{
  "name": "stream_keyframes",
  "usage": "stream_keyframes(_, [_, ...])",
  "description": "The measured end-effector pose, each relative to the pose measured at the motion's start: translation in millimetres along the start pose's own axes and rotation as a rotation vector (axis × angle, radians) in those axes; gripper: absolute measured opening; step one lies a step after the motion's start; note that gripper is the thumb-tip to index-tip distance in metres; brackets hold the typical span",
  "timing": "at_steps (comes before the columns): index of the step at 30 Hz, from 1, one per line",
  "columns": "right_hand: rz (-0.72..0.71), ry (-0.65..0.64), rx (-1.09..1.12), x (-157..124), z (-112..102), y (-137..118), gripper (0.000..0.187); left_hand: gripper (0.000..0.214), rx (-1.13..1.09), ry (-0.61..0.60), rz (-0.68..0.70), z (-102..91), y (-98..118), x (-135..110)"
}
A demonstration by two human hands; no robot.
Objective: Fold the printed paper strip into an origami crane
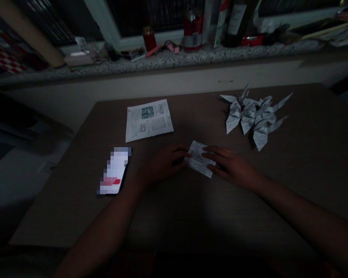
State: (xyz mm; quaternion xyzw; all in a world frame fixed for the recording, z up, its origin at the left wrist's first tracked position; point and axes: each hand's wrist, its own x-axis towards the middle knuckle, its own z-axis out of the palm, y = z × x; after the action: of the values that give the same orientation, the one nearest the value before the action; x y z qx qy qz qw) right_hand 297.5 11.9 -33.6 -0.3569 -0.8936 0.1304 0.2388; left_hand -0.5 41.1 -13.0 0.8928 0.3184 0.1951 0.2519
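A small folded piece of printed paper lies on the brown table in front of me. At its left corner, my left hand is closed, with curved fingers and thumb holding the edge. My right hand is open, its fingers spread across the paper's right side and touching it. Part of the paper is hidden beneath those fingers. Several folded paper cranes made of printed paper stand clustered beyond my right hand. A flat printed sheet lies beyond my left hand.
A phone with its lit screen up lies left of my left forearm. Behind the table, a speckled stone windowsill carries a red can, a dark bottle, a small red jar and other clutter. The room is dim.
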Motion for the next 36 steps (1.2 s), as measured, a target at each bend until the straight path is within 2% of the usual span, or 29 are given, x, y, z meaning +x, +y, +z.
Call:
stream_keyframes(6, [-0.019,-0.007,-0.035,-0.9,1.7,-0.2,0.038,0.014,-0.036,0.066,-0.047,3.7,5.3,5.8])
stream_keyframes(14, [-0.021,-0.011,-0.004,-1.1,4.4,-6.6,0.04,0.015,-0.02,0.149,-0.107,12.7,11.3,15.0])
stream_keyframes(20, [-0.011,-0.001,0.01,-1.1,7.3,-13.4,0.038,0.021,0.091,0.13,-0.17,16.5,16.3,20.4])
stream_keyframes(26, [-0.021,0.003,0.05,-1.0,3.5,-15.9,0.038,0.02,0.085,0.155,-0.241,22.7,17.4,22.5])
stream_keyframes(36, [-0.157,-0.1,-0.032,-1.8,-10.0,-15.4,0.04,0.018,0.159,0.164,-0.272,29.8,16.9,26.5])
